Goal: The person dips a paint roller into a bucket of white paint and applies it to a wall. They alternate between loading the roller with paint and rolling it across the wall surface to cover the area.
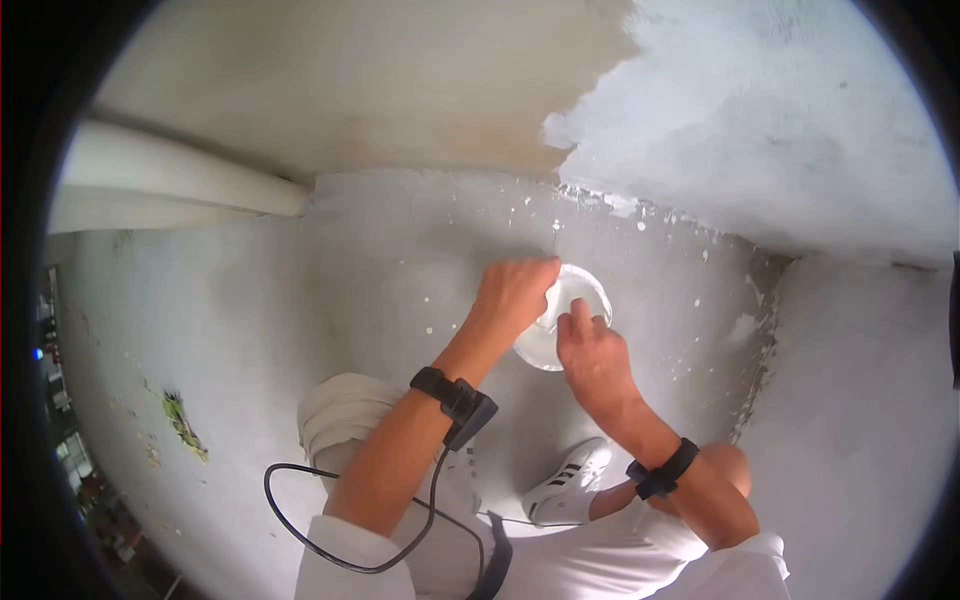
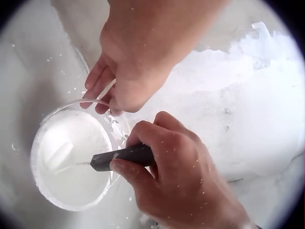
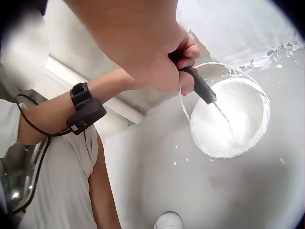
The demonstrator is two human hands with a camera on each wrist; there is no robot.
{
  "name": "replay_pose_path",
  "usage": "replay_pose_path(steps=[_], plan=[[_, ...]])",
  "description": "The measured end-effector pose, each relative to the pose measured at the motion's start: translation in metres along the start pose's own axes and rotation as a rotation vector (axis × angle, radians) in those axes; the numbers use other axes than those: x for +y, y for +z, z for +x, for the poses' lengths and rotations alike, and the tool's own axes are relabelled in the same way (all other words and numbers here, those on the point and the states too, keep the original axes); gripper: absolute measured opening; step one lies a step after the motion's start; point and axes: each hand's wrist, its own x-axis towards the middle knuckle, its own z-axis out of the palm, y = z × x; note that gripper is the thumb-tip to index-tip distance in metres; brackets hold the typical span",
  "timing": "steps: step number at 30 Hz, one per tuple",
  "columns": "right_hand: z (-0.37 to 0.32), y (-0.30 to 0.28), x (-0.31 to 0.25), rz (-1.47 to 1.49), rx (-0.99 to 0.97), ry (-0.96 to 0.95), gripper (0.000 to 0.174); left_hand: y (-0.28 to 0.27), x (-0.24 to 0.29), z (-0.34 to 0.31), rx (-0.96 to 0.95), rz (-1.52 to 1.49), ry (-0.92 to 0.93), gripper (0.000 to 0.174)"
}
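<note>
A white bucket (image 1: 533, 362) holding white paste stands on the grey floor. My left hand (image 1: 512, 297) is at its far left side and pinches the thin bail handle (image 3: 224, 65) raised above the rim. With curled fingers, my right hand (image 1: 597, 362) grips the black handle of a putty knife (image 2: 125, 158). Its thin blade (image 3: 224, 117) slants down into the bucket, and the tip meets the paste (image 2: 71, 138). In the right wrist view, my right hand (image 3: 162, 62) hides most of my left hand.
White splashes dot the floor around the bucket. Behind it rises a wall (image 1: 420, 90), partly coated white at the right. A pale pipe (image 1: 180, 175) runs along the left. A shoe (image 1: 568, 485) and a loose black cable (image 1: 350, 568) are close to me.
</note>
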Motion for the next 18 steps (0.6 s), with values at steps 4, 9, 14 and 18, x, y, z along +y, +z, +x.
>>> replay_pose_path(steps=[4,9,14,18], plan=[[-0.033,0.009,0.018,0.089,-0.006,0.101,0.037,0.012,0.009,-0.003,-0.012,0.103,-0.052,0.012],[-0.052,0.015,0.037,0.227,0.067,0.185,0.036,0.012,0.031,-0.029,-0.059,0.02,-0.314,0.013],[-0.058,0.025,0.064,0.325,0.072,0.206,0.028,0.017,0.026,-0.05,-0.011,0.038,-0.372,0.013],[-0.066,0.025,0.062,0.293,0.012,0.168,0.025,0.011,-0.01,-0.056,-0.105,0.147,-0.284,0.011]])
